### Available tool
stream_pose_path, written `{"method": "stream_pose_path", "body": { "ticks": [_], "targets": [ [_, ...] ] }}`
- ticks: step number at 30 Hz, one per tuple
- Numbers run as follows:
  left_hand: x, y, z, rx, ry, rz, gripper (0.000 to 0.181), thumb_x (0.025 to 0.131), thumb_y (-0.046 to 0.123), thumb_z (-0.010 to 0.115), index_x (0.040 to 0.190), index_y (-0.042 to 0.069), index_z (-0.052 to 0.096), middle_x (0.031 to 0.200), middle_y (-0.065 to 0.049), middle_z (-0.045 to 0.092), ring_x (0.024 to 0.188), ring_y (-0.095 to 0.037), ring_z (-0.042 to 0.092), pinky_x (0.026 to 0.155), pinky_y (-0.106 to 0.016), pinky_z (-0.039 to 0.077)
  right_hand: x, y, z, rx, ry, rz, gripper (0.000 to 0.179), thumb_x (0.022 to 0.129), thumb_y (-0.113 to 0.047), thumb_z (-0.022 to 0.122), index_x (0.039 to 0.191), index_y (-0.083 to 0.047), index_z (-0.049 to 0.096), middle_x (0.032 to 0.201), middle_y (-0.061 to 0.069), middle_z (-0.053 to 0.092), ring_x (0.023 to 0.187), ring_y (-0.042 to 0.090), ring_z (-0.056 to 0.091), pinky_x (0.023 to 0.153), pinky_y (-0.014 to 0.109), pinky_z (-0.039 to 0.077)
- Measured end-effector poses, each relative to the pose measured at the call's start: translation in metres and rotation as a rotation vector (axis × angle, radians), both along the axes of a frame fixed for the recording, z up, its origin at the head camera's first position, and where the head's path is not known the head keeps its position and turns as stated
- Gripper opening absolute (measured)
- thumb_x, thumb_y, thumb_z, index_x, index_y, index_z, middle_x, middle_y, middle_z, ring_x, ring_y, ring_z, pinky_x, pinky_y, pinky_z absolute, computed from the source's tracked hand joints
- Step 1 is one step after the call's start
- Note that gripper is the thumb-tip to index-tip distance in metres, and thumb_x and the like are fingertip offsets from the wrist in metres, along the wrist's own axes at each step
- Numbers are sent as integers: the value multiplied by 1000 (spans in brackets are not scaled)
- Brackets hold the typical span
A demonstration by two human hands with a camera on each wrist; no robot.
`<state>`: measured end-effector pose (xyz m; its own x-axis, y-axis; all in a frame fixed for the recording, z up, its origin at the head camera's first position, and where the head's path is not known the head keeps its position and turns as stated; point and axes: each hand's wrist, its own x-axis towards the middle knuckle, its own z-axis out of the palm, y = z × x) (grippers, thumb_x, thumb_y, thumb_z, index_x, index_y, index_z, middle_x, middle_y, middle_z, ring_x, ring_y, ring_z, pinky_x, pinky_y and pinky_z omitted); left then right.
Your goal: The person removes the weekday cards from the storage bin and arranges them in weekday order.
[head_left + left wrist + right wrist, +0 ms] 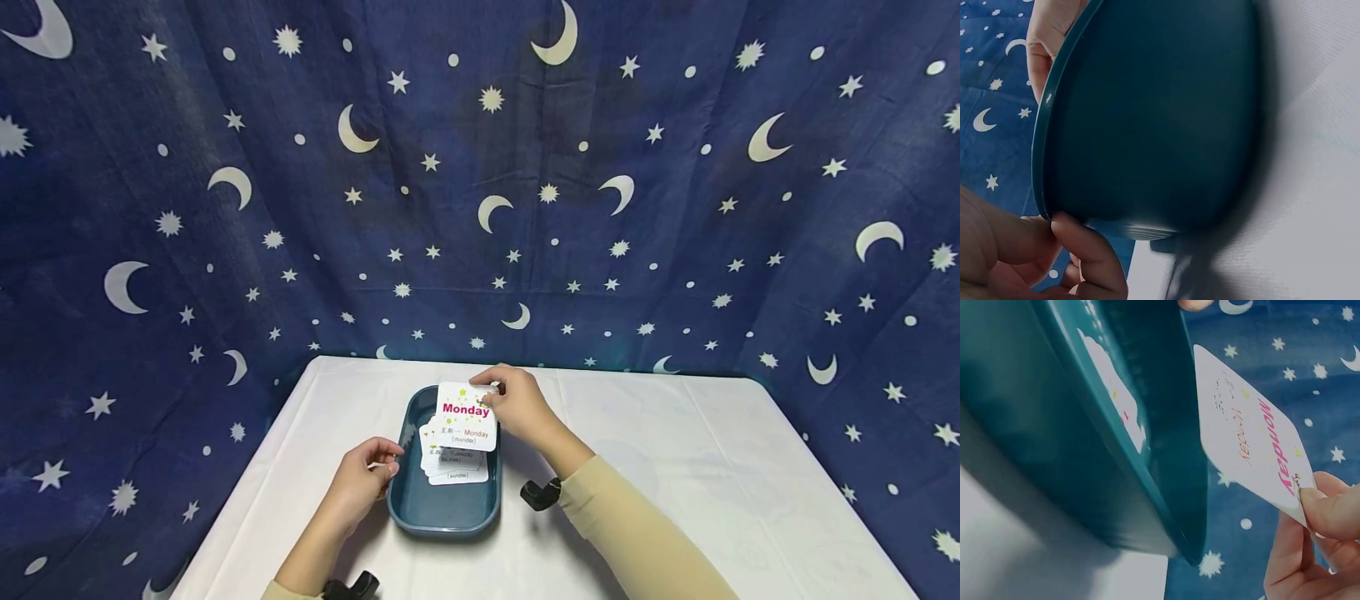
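My right hand (522, 407) pinches a white card (463, 421) by its right edge, thumb on the face. The card reads "Monday" in pink letters, with Chinese characters and smaller text below. It is held above the far part of a dark blue-green tray (441, 510), partly over other cards (459, 477) lying in a loose pile inside; one shows "Tuesday". In the right wrist view the Monday card (1244, 428) appears raised past the rim. My left hand (358, 482) grips the tray's left rim; the left wrist view shows thumb and finger (1088, 253) pinching that rim.
The tray stands on a table with a white cloth (675, 483). A dark blue curtain (450, 208) with white moons and stars hangs behind and along the sides. Black wrist-worn devices (542, 494) sit at both wrists.
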<state>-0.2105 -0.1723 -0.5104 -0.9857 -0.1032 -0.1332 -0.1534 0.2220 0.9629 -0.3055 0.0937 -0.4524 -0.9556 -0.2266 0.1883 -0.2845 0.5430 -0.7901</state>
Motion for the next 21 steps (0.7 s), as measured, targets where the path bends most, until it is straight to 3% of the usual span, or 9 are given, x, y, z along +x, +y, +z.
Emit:
{"method": "stream_pose_path", "body": {
  "ticks": [10,21],
  "targets": [
    [-2,2,-4,-5,13,-2,22,96,-11,62,117,-6,69,93,-8,58,68,-12,52,57,-25,49,-10,32,11,25,-12,-45,33,92,4,75,116,-16,83,119,4,77,84,21,56,69,30,46],
    [0,-1,1,-3,-9,-3,24,96,-11,61,117,-5,70,93,-8,58,74,-15,53,57,-26,50,-18,70,4,66,-30,-72,34,92,3,74,117,-17,83,126,8,77,87,23,56,72,33,46]
  ]
}}
